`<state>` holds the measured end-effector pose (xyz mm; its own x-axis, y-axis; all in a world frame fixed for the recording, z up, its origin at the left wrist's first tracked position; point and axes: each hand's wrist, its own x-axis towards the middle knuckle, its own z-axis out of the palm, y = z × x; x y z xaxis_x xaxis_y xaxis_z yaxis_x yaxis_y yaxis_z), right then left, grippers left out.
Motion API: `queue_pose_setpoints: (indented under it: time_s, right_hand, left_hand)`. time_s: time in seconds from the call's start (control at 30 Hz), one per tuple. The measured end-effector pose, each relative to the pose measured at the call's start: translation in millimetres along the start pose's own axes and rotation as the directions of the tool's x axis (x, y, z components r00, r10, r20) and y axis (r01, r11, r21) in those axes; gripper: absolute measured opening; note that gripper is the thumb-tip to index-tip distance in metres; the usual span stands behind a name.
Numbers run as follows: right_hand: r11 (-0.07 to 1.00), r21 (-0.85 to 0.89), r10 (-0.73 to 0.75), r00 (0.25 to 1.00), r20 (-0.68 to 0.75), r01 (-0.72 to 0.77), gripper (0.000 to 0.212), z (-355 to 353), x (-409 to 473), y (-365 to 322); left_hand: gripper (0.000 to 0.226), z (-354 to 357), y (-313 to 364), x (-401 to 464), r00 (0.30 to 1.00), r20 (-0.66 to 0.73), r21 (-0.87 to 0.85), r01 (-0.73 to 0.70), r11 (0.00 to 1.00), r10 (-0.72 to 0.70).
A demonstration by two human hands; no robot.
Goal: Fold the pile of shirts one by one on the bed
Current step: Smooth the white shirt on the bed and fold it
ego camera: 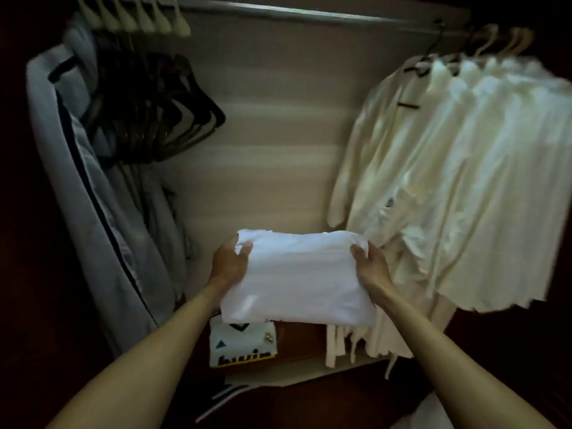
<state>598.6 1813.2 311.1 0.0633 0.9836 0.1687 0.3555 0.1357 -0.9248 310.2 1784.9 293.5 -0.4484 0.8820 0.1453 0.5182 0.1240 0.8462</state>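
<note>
Two bare forearms reach forward from the bottom of the view into a dim closet. The left hand (pixel 230 263) grips the left edge of a folded white shirt (pixel 297 280), thumb on top and fingers curled under. The right hand (pixel 370 267) grips the right edge the same way. The shirt is held in the air, flat and slightly sagging, not resting on anything.

Just below it, on a brown shelf (pixel 297 339), lies a folded printed shirt (pixel 243 346) with dark lettering. The bed and the pile are not in view.

Further back, grey garments (pixel 102 212) hang at the left beside a bunch of empty black hangers (pixel 161 109). At the right a row of cream garments (pixel 464 187) hangs from a rail (pixel 309 12), their hems close beside the right hand. A pale wall (pixel 272 134) closes the back.

The risks, as I judge them: only the edges are gripped, so the unsupported middle may droop and the fold fall open. The right hand may snag the cream hems. Lowered carelessly, the shirt may land skewed on the printed one.
</note>
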Motion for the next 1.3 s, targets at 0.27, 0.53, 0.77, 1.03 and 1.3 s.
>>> queue_pose_setpoints:
  time_s: [0.27, 0.53, 0.77, 1.03, 1.3]
  right_hand:
    - [0.978, 0.071, 0.182, 0.964, 0.193, -0.198, 0.025, 111.8, 85.0, 95.1]
    - [0.929, 0.019, 0.342, 0.876, 0.340, -0.370, 0.039, 222.7, 111.5, 261.0]
    - [0.876, 0.019, 0.433, 0.804, 0.408, -0.482, 0.041, 317.3, 109.4, 387.0]
    - [0.874, -0.007, 0.462, 0.825, 0.326, -0.486, 0.030, 431.5, 139.1, 467.4]
    - [0.858, -0.103, 0.504, 0.787, 0.355, -0.503, 0.051, 506.6, 184.1, 519.5]
  left_hand:
    - [0.048, 46.0, -103.6, 59.3, 0.987, 0.009, -0.044, 0.162, 0.986, -0.162]
    - [0.027, 134.5, -247.5, 80.6, 0.917, -0.033, -0.101, 0.392, 0.914, -0.397]
    - [0.027, 208.3, -378.1, 95.8, 0.845, -0.096, -0.068, 0.522, 0.850, -0.527]
    - [0.035, 237.6, -497.7, 159.1, 0.812, -0.102, -0.061, 0.572, 0.818, -0.575]
    - [0.045, 247.4, -580.0, 235.1, 0.834, 0.017, -0.064, 0.551, 0.832, -0.551]
